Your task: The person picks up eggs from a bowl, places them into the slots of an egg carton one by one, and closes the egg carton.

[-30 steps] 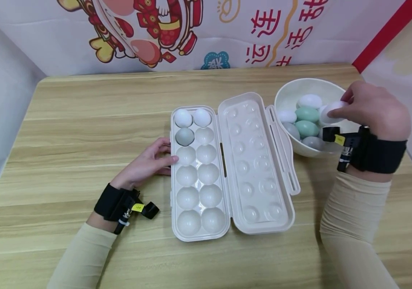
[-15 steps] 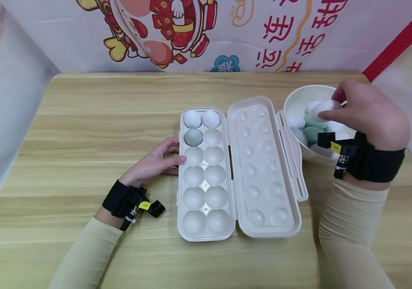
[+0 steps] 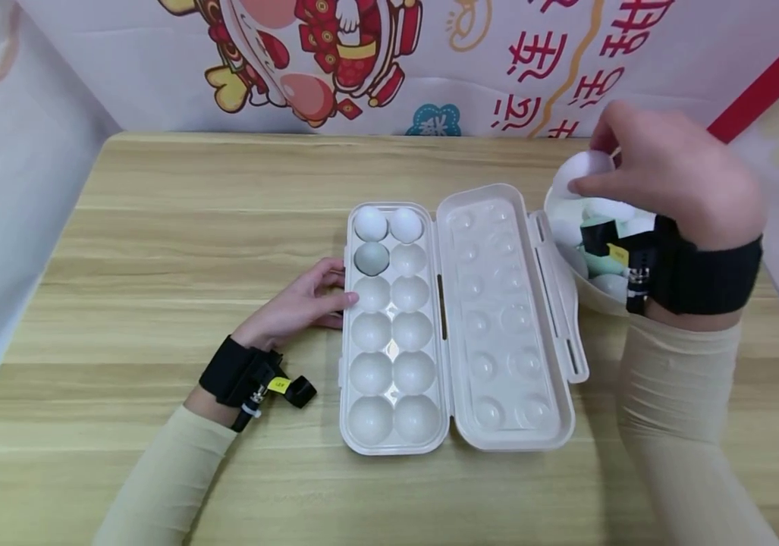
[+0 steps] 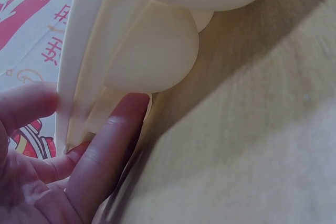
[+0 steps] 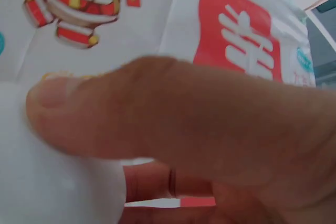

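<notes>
My right hand (image 3: 683, 171) pinches a white egg (image 3: 580, 173) between thumb and fingers, above the far left rim of the white bowl (image 3: 597, 299). The same egg (image 5: 52, 182) fills the lower left of the right wrist view, under the thumb. At the near end of the table's middle lies an open white egg box (image 3: 392, 345). Two white eggs (image 3: 387, 224) occupy its far row, and one pale grey-green egg (image 3: 372, 258) sits in the second row's left cup. My left hand (image 3: 300, 303) grips the box's left edge, thumb on the rim and fingers below.
The box's lid (image 3: 505, 318) lies flat to the right, its handle (image 3: 560, 296) close to the bowl. White, green and greyish eggs fill part of the bowl, partly hidden by my right hand. A printed cloth (image 3: 471, 68) hangs behind the wooden table (image 3: 205, 205).
My right hand has lifted the white egg up from the bowl and carried it left. My left hand keeps its hold on the egg box. The head view has shifted slightly.
</notes>
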Action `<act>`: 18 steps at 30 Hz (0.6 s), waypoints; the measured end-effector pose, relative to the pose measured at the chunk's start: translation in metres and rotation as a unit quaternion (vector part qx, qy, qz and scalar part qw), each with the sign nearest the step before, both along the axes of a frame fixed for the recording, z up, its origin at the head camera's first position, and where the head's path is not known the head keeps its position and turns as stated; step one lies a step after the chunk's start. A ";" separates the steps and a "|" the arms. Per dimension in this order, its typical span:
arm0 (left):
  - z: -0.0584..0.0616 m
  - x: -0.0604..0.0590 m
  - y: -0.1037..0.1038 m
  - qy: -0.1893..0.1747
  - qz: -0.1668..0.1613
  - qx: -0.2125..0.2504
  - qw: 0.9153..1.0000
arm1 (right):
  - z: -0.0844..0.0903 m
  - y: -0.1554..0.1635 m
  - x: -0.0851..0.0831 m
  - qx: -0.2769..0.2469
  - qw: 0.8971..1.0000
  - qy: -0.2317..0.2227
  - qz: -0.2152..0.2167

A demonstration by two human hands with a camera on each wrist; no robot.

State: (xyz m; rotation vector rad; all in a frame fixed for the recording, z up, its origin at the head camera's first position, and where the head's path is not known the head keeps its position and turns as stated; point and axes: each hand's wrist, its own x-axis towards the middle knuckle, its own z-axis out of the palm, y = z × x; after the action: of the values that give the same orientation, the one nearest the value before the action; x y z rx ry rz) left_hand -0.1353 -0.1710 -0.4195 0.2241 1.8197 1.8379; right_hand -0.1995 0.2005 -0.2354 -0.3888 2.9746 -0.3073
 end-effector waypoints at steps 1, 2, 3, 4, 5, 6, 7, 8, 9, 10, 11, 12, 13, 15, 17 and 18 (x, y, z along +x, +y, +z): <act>0.000 0.000 0.000 0.000 0.000 0.001 1.000 | 0.003 -0.003 -0.001 0.002 1.000 0.003 0.012; 0.001 0.000 0.000 0.000 -0.001 0.001 1.000 | 0.006 -0.006 -0.003 0.006 1.000 0.006 0.023; 0.001 0.000 0.000 0.000 -0.001 0.000 1.000 | 0.008 -0.008 -0.004 0.011 0.999 0.008 0.034; 0.000 0.000 0.000 0.000 -0.001 0.000 1.000 | 0.010 -0.010 -0.006 0.012 0.999 0.009 0.044; 0.000 0.000 0.000 -0.001 -0.001 0.001 1.000 | 0.011 -0.013 -0.006 0.014 0.998 0.010 0.052; 0.000 0.000 0.000 -0.001 0.000 0.000 1.000 | 0.013 -0.016 -0.007 0.016 0.998 0.011 0.059; 0.000 0.000 0.000 -0.002 0.001 0.000 1.000 | 0.015 -0.019 -0.008 0.017 0.998 0.012 0.067; 0.000 0.000 0.000 -0.002 0.002 -0.002 1.000 | 0.016 -0.022 -0.009 0.018 0.997 0.014 0.075; -0.001 0.000 -0.001 -0.001 0.002 -0.002 1.000 | 0.017 -0.025 -0.010 0.019 0.996 0.017 0.083; -0.001 0.000 -0.001 -0.001 0.003 -0.003 1.000 | 0.019 -0.029 -0.011 0.018 0.996 0.019 0.090; -0.001 0.000 -0.001 0.000 0.002 -0.003 1.000 | 0.021 -0.032 -0.011 0.020 0.995 0.024 0.099; -0.001 0.000 -0.001 0.000 0.002 -0.004 1.000 | 0.022 -0.035 -0.012 0.020 0.993 0.028 0.109; 0.000 0.001 -0.001 0.000 0.002 -0.004 1.000 | 0.024 -0.039 -0.012 0.021 0.992 0.031 0.118; 0.000 0.001 -0.001 0.002 0.000 -0.005 1.000 | 0.028 -0.046 -0.014 0.025 0.990 0.033 0.133; 0.000 0.001 -0.001 0.003 -0.002 -0.006 1.000 | 0.031 -0.052 -0.015 0.025 0.988 0.034 0.151; 0.000 0.001 -0.001 0.005 -0.001 -0.007 1.000 | 0.032 -0.055 -0.017 0.031 0.986 0.037 0.157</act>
State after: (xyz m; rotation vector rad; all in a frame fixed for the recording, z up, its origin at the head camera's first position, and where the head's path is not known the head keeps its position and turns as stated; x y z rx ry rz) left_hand -0.1345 -0.1721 -0.4193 0.2308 1.8378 1.8242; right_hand -0.2161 0.1457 -0.2035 -0.8654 2.9209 -0.1691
